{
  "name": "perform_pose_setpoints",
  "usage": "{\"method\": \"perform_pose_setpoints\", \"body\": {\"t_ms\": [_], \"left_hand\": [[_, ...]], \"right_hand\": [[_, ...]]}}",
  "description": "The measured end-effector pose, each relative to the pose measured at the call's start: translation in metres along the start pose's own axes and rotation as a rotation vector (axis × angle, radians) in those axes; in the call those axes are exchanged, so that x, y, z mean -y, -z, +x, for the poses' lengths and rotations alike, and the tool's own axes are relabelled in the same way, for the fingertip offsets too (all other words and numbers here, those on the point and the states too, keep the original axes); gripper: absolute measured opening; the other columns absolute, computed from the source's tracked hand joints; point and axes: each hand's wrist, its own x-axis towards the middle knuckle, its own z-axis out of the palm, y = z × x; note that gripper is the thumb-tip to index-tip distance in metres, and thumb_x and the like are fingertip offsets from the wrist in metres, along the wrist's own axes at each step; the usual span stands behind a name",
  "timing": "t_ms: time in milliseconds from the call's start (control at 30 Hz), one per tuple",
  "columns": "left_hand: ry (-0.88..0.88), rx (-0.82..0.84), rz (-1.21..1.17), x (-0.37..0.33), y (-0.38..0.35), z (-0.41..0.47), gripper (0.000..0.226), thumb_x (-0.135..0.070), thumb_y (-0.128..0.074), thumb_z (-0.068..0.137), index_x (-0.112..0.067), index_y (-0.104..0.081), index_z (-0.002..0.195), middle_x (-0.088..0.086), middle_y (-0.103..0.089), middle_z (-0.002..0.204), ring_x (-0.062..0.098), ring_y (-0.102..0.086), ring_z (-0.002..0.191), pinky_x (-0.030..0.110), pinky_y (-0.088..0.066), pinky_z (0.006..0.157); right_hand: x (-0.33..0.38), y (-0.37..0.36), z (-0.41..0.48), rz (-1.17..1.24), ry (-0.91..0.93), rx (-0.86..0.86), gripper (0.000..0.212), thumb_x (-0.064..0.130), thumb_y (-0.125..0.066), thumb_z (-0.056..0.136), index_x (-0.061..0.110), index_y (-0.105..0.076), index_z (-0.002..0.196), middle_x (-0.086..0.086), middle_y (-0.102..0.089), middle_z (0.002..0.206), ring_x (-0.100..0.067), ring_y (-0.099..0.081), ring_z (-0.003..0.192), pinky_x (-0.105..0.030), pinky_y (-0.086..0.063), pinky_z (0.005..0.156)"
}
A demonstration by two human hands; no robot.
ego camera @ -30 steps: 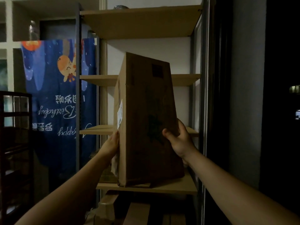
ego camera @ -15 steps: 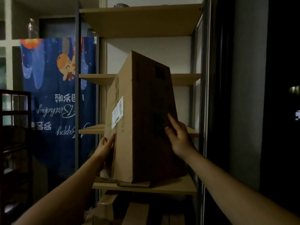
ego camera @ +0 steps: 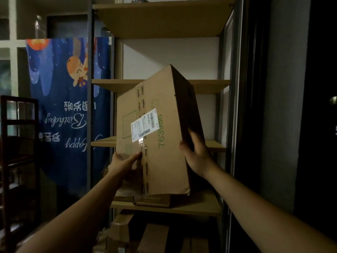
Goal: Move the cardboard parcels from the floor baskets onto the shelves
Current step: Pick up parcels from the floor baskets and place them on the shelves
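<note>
A tall cardboard parcel (ego camera: 164,161) with a white shipping label and green digits stands tilted on the lower shelf board (ego camera: 197,207) of the metal shelf unit. Its labelled face is turned toward me. My left hand (ego camera: 124,161) presses flat against the lower left of that face, fingers straight. My right hand (ego camera: 195,152) holds the parcel's right edge, thumb on the front and fingers along the dark side. Flat cardboard pieces (ego camera: 151,200) lie under the parcel on the board.
Wooden shelf boards (ego camera: 164,17) above hold nothing near the front. More cardboard boxes (ego camera: 155,236) sit below the shelf. A blue birthday banner (ego camera: 69,106) hangs at left beside a dark wooden rack (ego camera: 18,143). A grey wall (ego camera: 288,106) stands at right.
The parcel has turned on the shelf so its labelled face now points toward me, and it leans to the right. Both hands have shifted along with it.
</note>
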Motion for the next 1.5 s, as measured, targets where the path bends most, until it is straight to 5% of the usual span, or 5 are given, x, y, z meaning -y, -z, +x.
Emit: {"method": "perform_pose_setpoints", "body": {"t_ms": [200, 367, 700, 1167, 1500], "left_hand": [[0.051, -0.092, 0.113, -0.006, 0.011, -0.001, 0.117, -0.048, -0.087, 0.054, -0.020, -0.020, 0.145, 0.016, -0.036, 0.140, 0.041, -0.045, 0.122, 0.061, -0.041, 0.099], [-0.094, 0.022, -0.016, -0.015, 0.019, -0.010, 0.083, -0.029, -0.082, 0.069, -0.021, -0.037, 0.138, 0.008, -0.044, 0.137, 0.031, -0.051, 0.117, 0.053, -0.044, 0.100], [-0.304, 0.194, -0.073, -0.035, 0.034, -0.040, 0.077, -0.014, -0.067, 0.084, -0.039, -0.025, 0.144, -0.006, -0.044, 0.122, 0.021, -0.048, 0.109, 0.047, -0.042, 0.093], [-0.409, 0.141, -0.077, -0.019, 0.064, -0.085, 0.082, -0.013, -0.066, 0.083, -0.043, -0.023, 0.145, -0.009, -0.041, 0.131, 0.021, -0.049, 0.114, 0.040, -0.045, 0.084], [-0.339, 0.069, -0.012, -0.002, 0.086, -0.088, 0.084, -0.023, -0.074, 0.072, -0.051, -0.029, 0.138, -0.003, -0.045, 0.139, 0.027, -0.051, 0.121, 0.059, -0.043, 0.099]], "right_hand": [[-0.009, 0.014, -0.002, 0.072, -0.072, 0.008, 0.085, 0.019, -0.063, 0.091, 0.034, -0.009, 0.154, -0.001, -0.040, 0.147, -0.024, -0.045, 0.129, -0.047, -0.043, 0.105], [-0.007, 0.027, 0.005, 0.142, -0.077, -0.089, 0.074, 0.000, -0.053, 0.090, 0.033, -0.019, 0.148, -0.003, -0.050, 0.127, -0.016, -0.054, 0.099, -0.037, -0.050, 0.082], [0.005, 0.041, 0.000, 0.255, -0.052, -0.174, 0.088, 0.021, -0.062, 0.094, 0.031, 0.002, 0.155, -0.001, -0.035, 0.151, -0.021, -0.039, 0.133, -0.031, -0.038, 0.096], [0.002, 0.048, -0.044, 0.344, -0.006, -0.154, 0.088, 0.017, -0.061, 0.093, 0.037, 0.000, 0.154, 0.016, -0.034, 0.128, -0.010, -0.039, 0.120, -0.035, -0.042, 0.092], [-0.011, 0.014, -0.040, 0.365, -0.064, -0.077, 0.086, 0.018, -0.060, 0.094, 0.035, -0.002, 0.154, 0.013, -0.038, 0.130, -0.011, -0.041, 0.120, -0.037, -0.041, 0.098]]}}
